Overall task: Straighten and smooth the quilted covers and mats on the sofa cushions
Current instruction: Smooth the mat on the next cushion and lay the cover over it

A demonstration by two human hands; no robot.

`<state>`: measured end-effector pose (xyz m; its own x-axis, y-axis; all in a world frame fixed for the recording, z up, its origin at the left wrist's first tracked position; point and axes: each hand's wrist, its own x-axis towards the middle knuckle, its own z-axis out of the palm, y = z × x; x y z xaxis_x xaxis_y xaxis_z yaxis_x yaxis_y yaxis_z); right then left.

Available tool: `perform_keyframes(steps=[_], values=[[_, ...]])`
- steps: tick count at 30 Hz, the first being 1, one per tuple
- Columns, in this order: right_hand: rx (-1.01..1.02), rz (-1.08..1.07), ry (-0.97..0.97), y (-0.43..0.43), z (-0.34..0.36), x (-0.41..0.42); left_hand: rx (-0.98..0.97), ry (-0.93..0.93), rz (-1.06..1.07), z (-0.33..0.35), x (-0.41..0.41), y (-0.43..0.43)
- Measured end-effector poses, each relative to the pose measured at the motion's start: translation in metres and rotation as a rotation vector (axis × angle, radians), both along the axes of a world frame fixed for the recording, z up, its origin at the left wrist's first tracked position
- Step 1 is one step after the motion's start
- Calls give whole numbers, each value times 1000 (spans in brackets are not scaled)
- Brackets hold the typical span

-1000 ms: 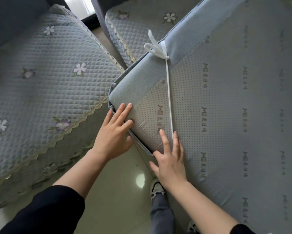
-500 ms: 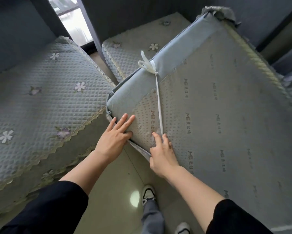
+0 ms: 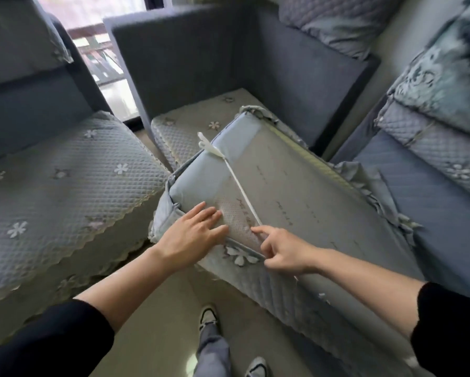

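Observation:
A grey seat cushion (image 3: 296, 191) lies tilted with its dotted non-slip underside up. A white tie (image 3: 236, 183) runs from a bow at the far corner down towards me. My left hand (image 3: 193, 238) presses flat on the near corner, fingers straight. My right hand (image 3: 282, 251) is beside it at the near edge. Its index finger points along the tie's end while the other fingers curl over the edge of the quilted cover (image 3: 277, 284), which hangs down the cushion's front side.
A sofa seat with a flowered quilted mat (image 3: 65, 191) is at the left. A dark armchair (image 3: 201, 123) with its own mat stands behind the cushion. At the right is a bare blue seat (image 3: 432, 213) with a rumpled cover. My shoes (image 3: 208, 317) stand on the floor.
The cushion has dropped lower and flatter, and the view has pulled back. My right hand went from lying flat to curling over the cover's edge. My left hand stays flat on the corner.

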<state>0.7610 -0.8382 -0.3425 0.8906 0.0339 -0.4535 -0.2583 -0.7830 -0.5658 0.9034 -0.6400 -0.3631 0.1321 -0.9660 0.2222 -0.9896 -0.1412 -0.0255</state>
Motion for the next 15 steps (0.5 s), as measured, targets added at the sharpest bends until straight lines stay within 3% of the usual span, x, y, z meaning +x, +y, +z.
perform_keyframes(steps=[4,9,12,15], values=[[127,-103,20,-35,67,-25,-117,130,-40,66,-27,-31],[335,-228,13,-80,137,-53,-146,23,0,136,-53,-78],[313,-337,-116,-125,157,-50,-204,16,59,159,-41,-125],[129,-453,-337,-165,160,-31,-316,1,92,176,-8,-176]])
